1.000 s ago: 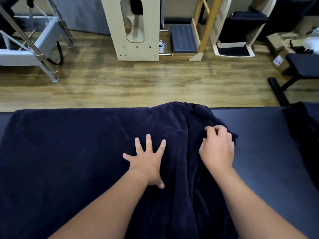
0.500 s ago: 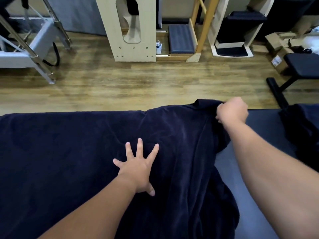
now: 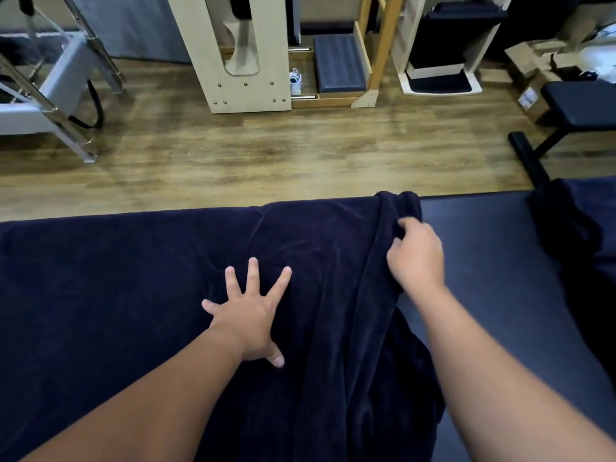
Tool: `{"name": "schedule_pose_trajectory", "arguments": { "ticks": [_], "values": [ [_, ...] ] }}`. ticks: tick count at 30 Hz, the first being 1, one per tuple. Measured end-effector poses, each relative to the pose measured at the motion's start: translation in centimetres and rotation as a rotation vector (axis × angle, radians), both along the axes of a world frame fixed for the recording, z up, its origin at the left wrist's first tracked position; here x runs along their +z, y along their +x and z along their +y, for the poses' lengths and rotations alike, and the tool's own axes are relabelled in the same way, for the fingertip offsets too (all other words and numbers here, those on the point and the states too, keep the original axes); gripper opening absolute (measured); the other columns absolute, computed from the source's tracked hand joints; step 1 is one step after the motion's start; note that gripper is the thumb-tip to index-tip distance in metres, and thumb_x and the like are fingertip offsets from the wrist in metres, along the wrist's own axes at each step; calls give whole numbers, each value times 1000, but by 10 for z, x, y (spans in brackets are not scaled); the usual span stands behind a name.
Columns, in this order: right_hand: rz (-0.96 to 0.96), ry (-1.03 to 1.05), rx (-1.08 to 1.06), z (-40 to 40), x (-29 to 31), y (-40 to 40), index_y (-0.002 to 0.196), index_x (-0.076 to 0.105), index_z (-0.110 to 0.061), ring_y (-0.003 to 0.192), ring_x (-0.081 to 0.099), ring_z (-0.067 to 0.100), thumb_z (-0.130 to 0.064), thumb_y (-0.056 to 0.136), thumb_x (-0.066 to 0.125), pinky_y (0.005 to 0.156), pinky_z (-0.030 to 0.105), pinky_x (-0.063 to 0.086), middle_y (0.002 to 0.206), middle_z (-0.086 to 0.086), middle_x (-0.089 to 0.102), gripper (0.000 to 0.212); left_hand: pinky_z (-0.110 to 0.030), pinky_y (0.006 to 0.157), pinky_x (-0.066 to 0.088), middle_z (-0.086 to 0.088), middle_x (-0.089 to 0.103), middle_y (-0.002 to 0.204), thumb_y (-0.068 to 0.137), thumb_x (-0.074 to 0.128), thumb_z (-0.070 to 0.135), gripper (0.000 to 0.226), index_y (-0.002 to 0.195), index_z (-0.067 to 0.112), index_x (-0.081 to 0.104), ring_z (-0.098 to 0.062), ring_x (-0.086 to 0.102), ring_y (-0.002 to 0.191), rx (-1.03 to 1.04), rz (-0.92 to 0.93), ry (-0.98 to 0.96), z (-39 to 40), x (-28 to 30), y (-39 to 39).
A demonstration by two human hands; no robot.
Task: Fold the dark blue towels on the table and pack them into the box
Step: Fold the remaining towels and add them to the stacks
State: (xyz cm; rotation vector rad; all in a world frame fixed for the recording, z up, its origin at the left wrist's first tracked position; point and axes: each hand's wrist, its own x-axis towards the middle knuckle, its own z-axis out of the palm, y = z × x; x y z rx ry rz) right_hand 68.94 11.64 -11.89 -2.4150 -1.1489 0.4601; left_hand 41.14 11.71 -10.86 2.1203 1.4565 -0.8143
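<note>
A dark blue towel is lying spread across the left of the bench, the left hand pressing it flat with fingers splayed — the right hand is gripping its bunched right edge near the far side.

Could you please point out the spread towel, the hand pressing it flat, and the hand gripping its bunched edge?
spread towel (image 3: 116,288): head view, flat left part.
left hand (image 3: 248,316): head view, back of the hand.
right hand (image 3: 416,258): head view, back of the hand.
</note>
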Motion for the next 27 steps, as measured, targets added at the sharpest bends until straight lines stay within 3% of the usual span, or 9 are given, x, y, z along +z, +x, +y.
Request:
{"name": "schedule_pose_trajectory", "arguments": {
  "ticks": [4,7,9,11,13,16,21,25,27],
  "values": [
    [15,105,-164,-64,-19,-26,129,57,-8,108,53,39,-7,92,61,90,43,42,118,17,56,37,-79,105,25,-7,-48,154,60,91,58,154,139,55,-41,-50,-31,145,6,22,9,0,-1,0],
    [-18,-51,-109,-93,-19,-39,111,63,-10,101,60,41,-21,93,61,84,44,47,106,17,64,21,-79,107,23,-8,-48,154,62,90,59,153,139,54,-41,-50,-29,146,9,70,-7,0,2,4],
    [-58,-169,-5,-113,-12,-49,108,64,-13,101,62,39,-34,93,57,82,43,50,105,15,64,26,-78,110,19,-14,-43,157,62,90,59,154,143,47,-41,-52,-23,147,-18,131,19,-4,6,12],
    [-59,-242,61,-130,-7,-59,109,60,-14,104,61,36,-39,94,55,82,42,50,107,11,64,29,-76,112,16,-19,-36,159,66,89,55,153,149,36,-38,-52,-16,149,-136,156,120,-12,12,22],
    [-66,-289,77,-145,-5,-63,110,57,-14,107,61,35,-36,97,54,83,41,49,111,9,63,26,-71,114,17,-18,-34,160,76,86,37,139,154,29,-29,-46,-14,152,-379,80,227,-25,17,31],
    [-70,-278,-114,-174,-1,-48,110,53,-11,106,61,38,-30,99,52,85,43,48,115,12,60,22,-61,117,27,-7,-25,166,90,62,3,108,159,23,-19,-35,-11,155,-518,-13,165,-45,11,37],
    [-180,-221,-497,-256,9,16,105,56,-4,102,60,44,-26,103,46,84,47,46,111,22,61,24,-61,119,24,5,-23,167,83,50,-11,113,155,23,-30,-30,-13,156,-444,-50,83,-48,8,41],
    [-199,-123,-538,-285,20,29,101,60,-7,98,59,45,-26,104,40,80,47,45,106,20,64,28,-68,118,16,-11,-29,165,89,55,11,101,159,16,-18,-43,-17,152,-517,70,23,-60,23,54],
    [-122,-245,-489,-292,21,22,99,61,-10,100,60,43,-20,98,43,79,44,45,108,20,64,21,-72,117,9,-12,-28,165,88,59,35,103,160,23,-14,-43,-18,152,-557,18,20,-77,25,59]
  ]
}}
